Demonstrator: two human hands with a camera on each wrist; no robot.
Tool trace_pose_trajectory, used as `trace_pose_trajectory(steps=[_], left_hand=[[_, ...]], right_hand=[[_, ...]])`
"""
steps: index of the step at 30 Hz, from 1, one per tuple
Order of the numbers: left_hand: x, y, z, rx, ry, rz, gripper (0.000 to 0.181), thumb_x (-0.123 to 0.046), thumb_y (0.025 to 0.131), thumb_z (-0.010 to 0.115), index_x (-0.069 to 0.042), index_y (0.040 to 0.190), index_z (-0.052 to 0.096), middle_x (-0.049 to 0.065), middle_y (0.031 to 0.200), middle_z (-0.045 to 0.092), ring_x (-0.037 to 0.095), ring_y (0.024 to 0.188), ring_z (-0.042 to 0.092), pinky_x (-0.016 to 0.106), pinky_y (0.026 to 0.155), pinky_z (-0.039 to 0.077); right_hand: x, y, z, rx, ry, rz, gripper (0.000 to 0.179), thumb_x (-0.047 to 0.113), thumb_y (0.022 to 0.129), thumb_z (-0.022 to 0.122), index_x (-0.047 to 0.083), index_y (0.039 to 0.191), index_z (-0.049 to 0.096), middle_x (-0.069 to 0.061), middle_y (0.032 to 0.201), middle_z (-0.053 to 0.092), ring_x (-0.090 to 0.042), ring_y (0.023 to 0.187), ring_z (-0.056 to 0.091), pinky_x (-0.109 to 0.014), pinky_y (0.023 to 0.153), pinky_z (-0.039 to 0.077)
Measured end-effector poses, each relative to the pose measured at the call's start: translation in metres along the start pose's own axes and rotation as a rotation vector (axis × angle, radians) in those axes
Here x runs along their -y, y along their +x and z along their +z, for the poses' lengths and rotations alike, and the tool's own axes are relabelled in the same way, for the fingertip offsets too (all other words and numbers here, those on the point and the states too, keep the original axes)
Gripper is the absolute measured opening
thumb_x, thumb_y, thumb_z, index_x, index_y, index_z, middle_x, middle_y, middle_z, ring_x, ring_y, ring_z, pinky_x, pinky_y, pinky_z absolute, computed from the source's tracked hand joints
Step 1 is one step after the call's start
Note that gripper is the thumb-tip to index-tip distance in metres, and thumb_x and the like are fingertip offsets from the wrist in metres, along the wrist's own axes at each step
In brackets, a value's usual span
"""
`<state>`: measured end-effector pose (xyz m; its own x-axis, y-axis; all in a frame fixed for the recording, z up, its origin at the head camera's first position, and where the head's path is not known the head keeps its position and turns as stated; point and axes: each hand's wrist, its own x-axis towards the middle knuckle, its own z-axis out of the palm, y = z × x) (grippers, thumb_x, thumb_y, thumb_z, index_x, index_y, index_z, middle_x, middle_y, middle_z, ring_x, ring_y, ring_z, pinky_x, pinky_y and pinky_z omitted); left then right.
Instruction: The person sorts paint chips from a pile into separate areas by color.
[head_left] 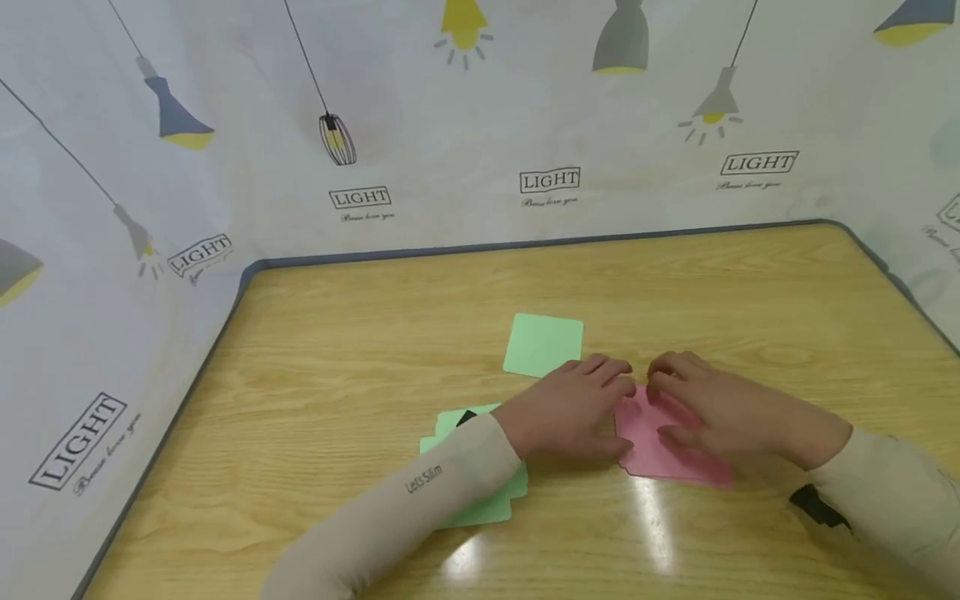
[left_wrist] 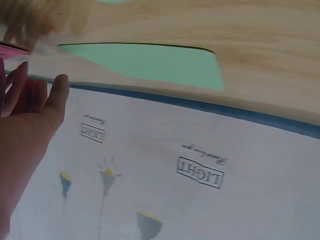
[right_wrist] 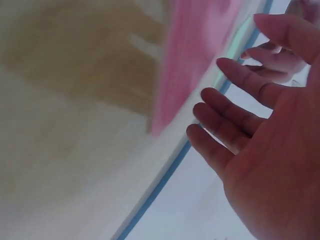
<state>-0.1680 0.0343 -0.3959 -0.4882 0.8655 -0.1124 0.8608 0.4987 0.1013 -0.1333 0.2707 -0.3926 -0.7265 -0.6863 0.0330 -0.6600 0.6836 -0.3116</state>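
A pink stack of paper cards [head_left: 645, 437] lies on the wooden table, its lower right corner slightly fanned. My left hand [head_left: 573, 408] is at the stack's left edge, fingers loosely bent; whether they touch it is hard to tell. Over its upper right part is my right hand [head_left: 720, 408]. In the right wrist view the right hand's fingers [right_wrist: 215, 150] look relaxed and spread, with nothing between them and the pink cards [right_wrist: 185, 60] beyond. Light green cards [head_left: 487, 508] lie in an uneven pile, partly hidden under my left forearm.
A single green card [head_left: 543, 343] lies behind the left hand. Wood-grain table [head_left: 337, 350] runs back to a dark blue edge strip [head_left: 450, 250]. White walls [head_left: 450, 125] printed with lamps rise behind and on both sides. A black strap piece [head_left: 821, 507] shows below the right sleeve.
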Motion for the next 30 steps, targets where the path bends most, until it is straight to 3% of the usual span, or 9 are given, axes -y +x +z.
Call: trace_pose_trajectory(steps=[5,11,14,18,23,30], left_hand=[[0.038,-0.007,-0.005,-0.092,-0.089,-0.075,0.054,-0.050,0.094,0.059,-0.014,0.133,0.052,0.001,0.143,0.041,0.017,0.132,0.034,0.031,0.105,0.034],[0.082,-0.020,-0.003,-0.049,-0.206,-0.229,0.061,-0.053,0.093,0.059,-0.016,0.139,0.047,0.002,0.150,0.032,0.020,0.138,0.026,0.037,0.109,0.031],[0.096,-0.023,0.002,-0.042,-0.249,-0.264,0.059,-0.053,0.092,0.060,-0.017,0.137,0.048,0.002,0.150,0.031,0.021,0.139,0.024,0.036,0.109,0.032],[0.105,-0.027,0.008,-0.056,-0.298,-0.278,0.056,-0.054,0.091,0.062,-0.018,0.133,0.051,0.002,0.149,0.032,0.020,0.138,0.024,0.036,0.108,0.033],[0.107,-0.027,0.008,-0.052,-0.313,-0.270,0.057,-0.053,0.090,0.064,-0.020,0.134,0.049,0.000,0.149,0.031,0.020,0.137,0.026,0.036,0.107,0.034],[0.106,-0.028,0.009,-0.045,-0.314,-0.274,0.057,-0.051,0.090,0.065,-0.020,0.134,0.048,0.001,0.149,0.029,0.020,0.137,0.025,0.034,0.108,0.033]], right_hand=[[0.003,0.025,-0.003,-0.011,0.000,0.006,0.028,0.022,0.090,0.070,0.010,0.112,0.060,-0.005,0.121,0.052,-0.023,0.109,0.051,-0.042,0.084,0.049],[0.003,0.065,-0.001,0.002,-0.060,0.056,0.054,0.030,0.086,0.073,-0.002,0.126,0.054,-0.015,0.125,0.050,-0.032,0.114,0.049,-0.046,0.090,0.047],[0.005,0.088,0.001,0.033,-0.128,0.063,0.066,0.036,0.084,0.073,-0.006,0.129,0.051,-0.022,0.128,0.047,-0.038,0.117,0.047,-0.048,0.093,0.046],[0.008,0.115,0.005,0.114,-0.145,0.069,0.069,0.044,0.083,0.069,-0.004,0.130,0.049,-0.023,0.131,0.044,-0.039,0.120,0.043,-0.049,0.092,0.045],[0.009,0.136,0.001,0.206,-0.118,0.142,0.068,0.046,0.084,0.070,0.002,0.130,0.047,-0.020,0.131,0.040,-0.035,0.119,0.039,-0.053,0.084,0.047],[0.005,0.145,-0.003,0.213,-0.071,0.140,0.063,0.041,0.080,0.077,0.003,0.123,0.050,-0.018,0.121,0.042,-0.033,0.112,0.041,-0.049,0.082,0.049]])
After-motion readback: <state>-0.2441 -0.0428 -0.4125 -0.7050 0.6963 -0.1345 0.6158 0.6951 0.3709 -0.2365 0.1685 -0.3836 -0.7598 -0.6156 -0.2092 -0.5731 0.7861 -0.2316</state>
